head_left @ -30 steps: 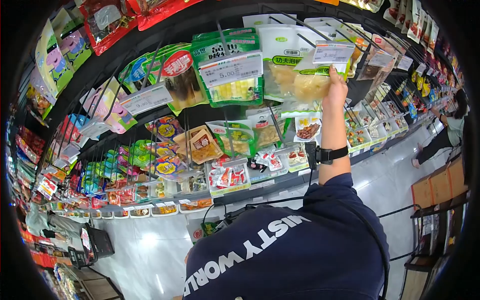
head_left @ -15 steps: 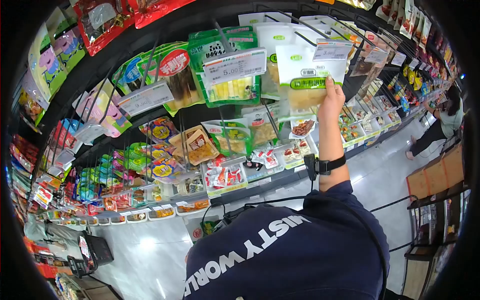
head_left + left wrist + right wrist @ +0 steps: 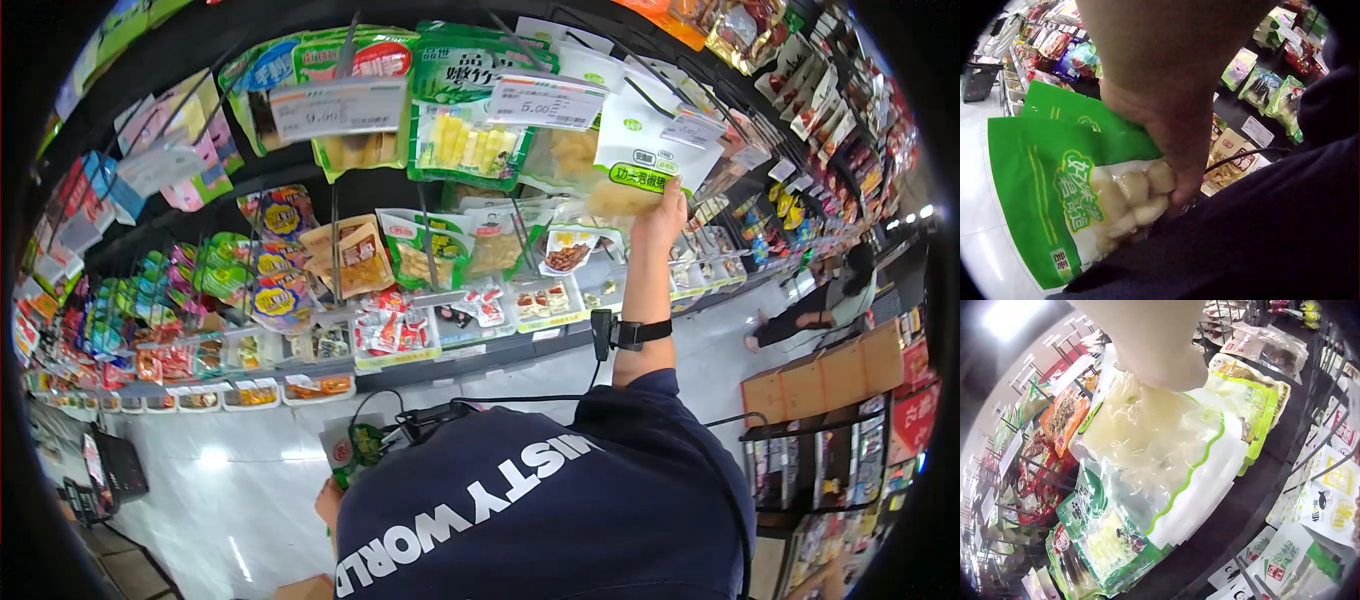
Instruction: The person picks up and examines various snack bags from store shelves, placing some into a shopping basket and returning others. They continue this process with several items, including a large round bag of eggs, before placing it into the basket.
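My right hand (image 3: pixel 660 222) is raised to the shelf and pinches the lower right edge of a clear and white snack packet (image 3: pixel 635 150) with a green label, thumb on its front. The packet hangs tilted, its top overlapped by a price tag (image 3: pixel 695 125). In the right wrist view the hand (image 3: pixel 1163 369) covers one end of the packet (image 3: pixel 1154 434), and pale food shows through the film. Low by my body, my left hand (image 3: pixel 1169 125) grips green food packets (image 3: pixel 1022 181), pale pieces in the front one's window; its fingers are mostly hidden behind them.
Green bamboo-shoot packets (image 3: pixel 470 120) hang left of my right hand, with price tags on metal hooks. Below them are brown packets (image 3: pixel 350 255) and white trays (image 3: pixel 395 335) of small snacks. A person (image 3: pixel 830 300) crouches at right near cardboard boxes (image 3: pixel 830 370).
The packet in my right hand has swung forward from the others and now tilts, its white front showing. The head view has turned right. My left hand shows a little more beside my body.
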The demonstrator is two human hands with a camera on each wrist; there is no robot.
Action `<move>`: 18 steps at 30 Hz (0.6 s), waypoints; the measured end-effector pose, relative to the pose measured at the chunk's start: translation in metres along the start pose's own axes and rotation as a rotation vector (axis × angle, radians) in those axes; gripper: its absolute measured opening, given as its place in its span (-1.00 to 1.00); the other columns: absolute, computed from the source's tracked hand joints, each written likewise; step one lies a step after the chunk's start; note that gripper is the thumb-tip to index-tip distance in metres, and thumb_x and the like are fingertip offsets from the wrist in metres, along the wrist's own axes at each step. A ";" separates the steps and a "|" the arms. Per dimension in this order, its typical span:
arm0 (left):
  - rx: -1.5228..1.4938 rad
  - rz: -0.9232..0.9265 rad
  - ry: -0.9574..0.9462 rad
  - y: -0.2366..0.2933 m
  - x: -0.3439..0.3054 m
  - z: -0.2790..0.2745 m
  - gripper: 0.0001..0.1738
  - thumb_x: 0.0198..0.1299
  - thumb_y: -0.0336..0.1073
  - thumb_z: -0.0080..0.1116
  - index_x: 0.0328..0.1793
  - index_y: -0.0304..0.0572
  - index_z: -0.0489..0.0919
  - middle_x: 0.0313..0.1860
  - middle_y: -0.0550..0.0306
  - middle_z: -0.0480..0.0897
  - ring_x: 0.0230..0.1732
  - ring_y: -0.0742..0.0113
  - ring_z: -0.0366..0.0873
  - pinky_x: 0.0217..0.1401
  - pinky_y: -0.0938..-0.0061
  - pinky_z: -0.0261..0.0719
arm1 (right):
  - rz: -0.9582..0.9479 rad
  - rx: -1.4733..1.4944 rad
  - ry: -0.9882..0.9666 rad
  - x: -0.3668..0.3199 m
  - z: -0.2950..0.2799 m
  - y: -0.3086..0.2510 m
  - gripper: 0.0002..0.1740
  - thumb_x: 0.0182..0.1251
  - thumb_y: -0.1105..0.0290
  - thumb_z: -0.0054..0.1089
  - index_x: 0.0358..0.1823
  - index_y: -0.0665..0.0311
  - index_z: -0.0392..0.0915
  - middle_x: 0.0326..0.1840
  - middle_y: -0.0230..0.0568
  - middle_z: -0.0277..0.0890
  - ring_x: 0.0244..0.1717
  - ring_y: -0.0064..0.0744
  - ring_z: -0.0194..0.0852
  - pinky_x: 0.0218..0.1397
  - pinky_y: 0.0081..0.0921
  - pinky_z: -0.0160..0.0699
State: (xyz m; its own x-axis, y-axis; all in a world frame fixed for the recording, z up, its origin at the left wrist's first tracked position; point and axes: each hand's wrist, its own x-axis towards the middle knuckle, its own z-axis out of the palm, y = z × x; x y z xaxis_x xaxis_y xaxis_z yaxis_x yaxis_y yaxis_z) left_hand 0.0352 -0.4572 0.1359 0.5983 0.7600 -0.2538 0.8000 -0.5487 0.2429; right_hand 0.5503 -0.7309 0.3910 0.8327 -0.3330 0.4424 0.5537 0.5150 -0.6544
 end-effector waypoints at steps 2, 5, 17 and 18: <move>-0.027 -0.021 -0.018 0.004 -0.005 -0.002 -0.64 -0.21 0.05 0.15 -0.43 -0.03 0.43 -0.55 0.14 0.52 -0.49 0.08 0.51 -0.50 0.26 0.39 | 0.018 -0.019 -0.044 0.002 0.001 0.000 -0.79 0.25 0.31 -0.06 -0.44 0.29 0.28 -0.37 -0.26 0.39 -0.33 -0.46 0.35 -0.24 -0.48 0.36; -0.388 -0.018 0.116 -0.014 0.004 0.019 -0.54 -0.30 0.11 0.22 -0.43 -0.08 0.45 -0.52 0.11 0.53 -0.47 0.08 0.51 -0.48 0.28 0.42 | 0.021 -0.027 -0.069 -0.002 0.001 -0.001 -0.77 0.27 0.28 -0.10 -0.38 0.32 0.27 -0.32 -0.24 0.37 -0.31 -0.44 0.34 -0.24 -0.44 0.36; -0.175 -0.069 0.039 -0.004 -0.001 0.012 -0.47 -0.46 0.09 0.31 -0.45 -0.15 0.46 -0.49 0.05 0.54 -0.43 0.05 0.51 -0.42 0.28 0.44 | 0.039 -0.147 -0.216 -0.003 0.005 -0.030 -0.61 0.28 0.21 -0.16 -0.03 0.40 0.28 -0.04 -0.12 0.36 -0.06 -0.23 0.36 -0.02 -0.23 0.36; -0.180 -0.066 0.022 -0.006 0.000 0.014 -0.47 -0.47 0.08 0.31 -0.45 -0.15 0.46 -0.49 0.05 0.54 -0.44 0.05 0.51 -0.42 0.28 0.44 | 0.041 -0.166 -0.188 -0.003 0.002 -0.030 -0.61 0.28 0.21 -0.16 -0.03 0.39 0.28 -0.05 -0.12 0.36 -0.06 -0.22 0.36 -0.02 -0.23 0.36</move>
State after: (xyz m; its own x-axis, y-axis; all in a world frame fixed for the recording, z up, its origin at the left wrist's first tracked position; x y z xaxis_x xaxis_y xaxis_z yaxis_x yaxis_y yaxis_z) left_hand 0.0315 -0.4588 0.1211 0.5419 0.8010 -0.2543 0.8154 -0.4277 0.3903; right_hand 0.5311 -0.7432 0.4106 0.8465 -0.1535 0.5097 0.5265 0.3826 -0.7592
